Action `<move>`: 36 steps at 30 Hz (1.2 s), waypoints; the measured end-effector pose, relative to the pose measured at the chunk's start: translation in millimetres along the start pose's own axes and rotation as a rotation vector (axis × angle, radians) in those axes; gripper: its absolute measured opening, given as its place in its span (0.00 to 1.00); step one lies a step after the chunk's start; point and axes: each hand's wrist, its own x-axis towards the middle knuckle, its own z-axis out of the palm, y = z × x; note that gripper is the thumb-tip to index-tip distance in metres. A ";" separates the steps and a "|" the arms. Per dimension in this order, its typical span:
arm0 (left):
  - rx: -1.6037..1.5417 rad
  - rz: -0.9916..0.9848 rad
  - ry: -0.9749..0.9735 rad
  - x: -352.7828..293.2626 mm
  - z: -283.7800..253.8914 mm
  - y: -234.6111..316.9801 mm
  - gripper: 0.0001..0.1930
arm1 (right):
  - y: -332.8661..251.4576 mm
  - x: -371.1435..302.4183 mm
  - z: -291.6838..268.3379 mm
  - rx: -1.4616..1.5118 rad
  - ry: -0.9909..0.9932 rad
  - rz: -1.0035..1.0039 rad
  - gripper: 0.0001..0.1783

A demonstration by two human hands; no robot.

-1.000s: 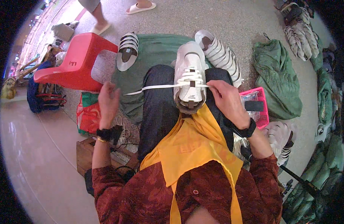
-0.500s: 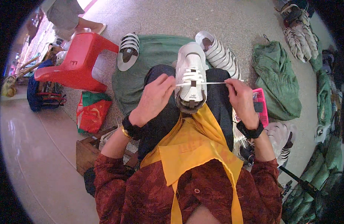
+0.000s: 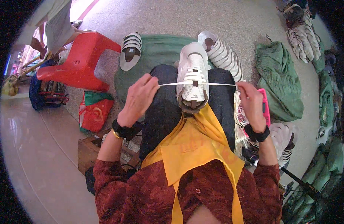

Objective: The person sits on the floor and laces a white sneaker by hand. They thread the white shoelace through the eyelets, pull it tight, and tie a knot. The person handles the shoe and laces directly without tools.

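Observation:
A white sneaker [image 3: 193,61] rests between my knees, its toe pointing away from me and its heel opening towards me. White shoelace [image 3: 221,84] crosses its upper in several rows, and the two ends stretch taut out to the sides. My left hand [image 3: 139,96] pinches the left end, well out from the shoe. The right end is pinched in my right hand [image 3: 251,101], at about the same height. Under the shoe lie my dark trousers [image 3: 223,97] and a yellow apron [image 3: 198,145].
Ahead, a green cloth [image 3: 160,46] lies on the floor beside a single shoe upper [image 3: 131,52] and a row of nested white uppers [image 3: 224,56]. At left stand a red plastic stool [image 3: 80,56] and a red-green bag [image 3: 95,112]. Rightward are a pink basket [image 3: 266,108] and green sack [image 3: 278,80].
Both hands have moved apart, the left further left and the right further right, drawing out longer lace ends. A person at the far left has shifted.

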 end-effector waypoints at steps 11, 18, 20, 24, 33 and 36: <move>0.164 -0.309 0.153 -68.0 -47.0 -78.6 0.05 | 65.2 -40.0 -63.7 -0.071 0.027 0.354 0.09; 0.192 -0.450 0.236 -124.2 -89.8 -152.3 0.03 | 151.8 -81.2 -89.8 -0.121 0.083 0.430 0.08; 0.154 -0.487 0.211 -128.7 -96.8 -155.9 0.03 | 166.8 -89.9 -92.9 -0.098 0.077 0.454 0.09; 0.148 -0.508 0.184 -126.8 -101.3 -148.9 0.04 | 179.3 -97.4 -95.6 -0.123 0.065 0.423 0.09; 0.218 -0.368 0.099 -118.5 -102.9 -155.8 0.06 | 177.8 -85.3 -80.7 -0.177 -0.064 0.417 0.07; 0.146 -0.399 0.058 -82.9 -100.9 -129.8 0.05 | 183.5 -71.8 -64.0 -0.058 -0.325 0.490 0.10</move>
